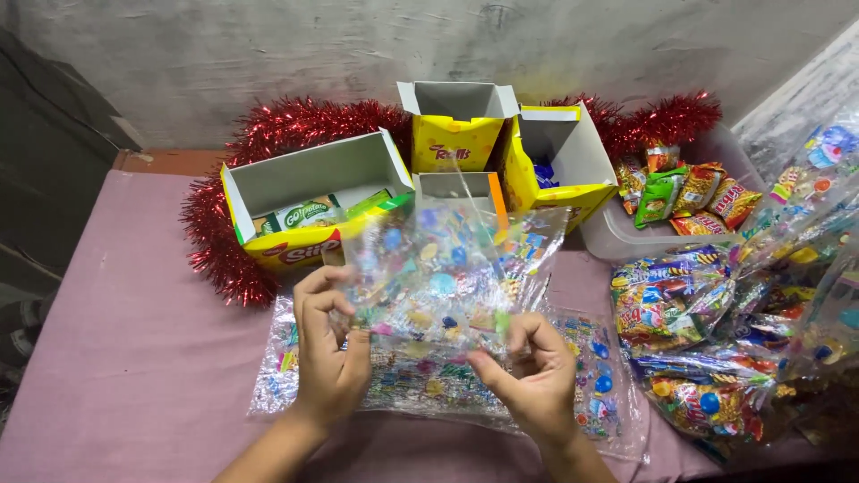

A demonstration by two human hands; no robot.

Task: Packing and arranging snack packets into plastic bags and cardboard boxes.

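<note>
Both hands, left (329,353) and right (537,376), pinched a clear printed bag (438,277) at its lower corners, lifting it off the flat stack (591,394). Open boxes (313,192) stood at twelve o'clock, filled bags (689,349) at three.

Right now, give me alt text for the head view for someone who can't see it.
Left hand and right hand hold up a clear printed plastic bag over a flat stack of bags on a pink tablecloth. Behind stand open yellow boxes and red tinsel; filled treat bags lie right.
</note>
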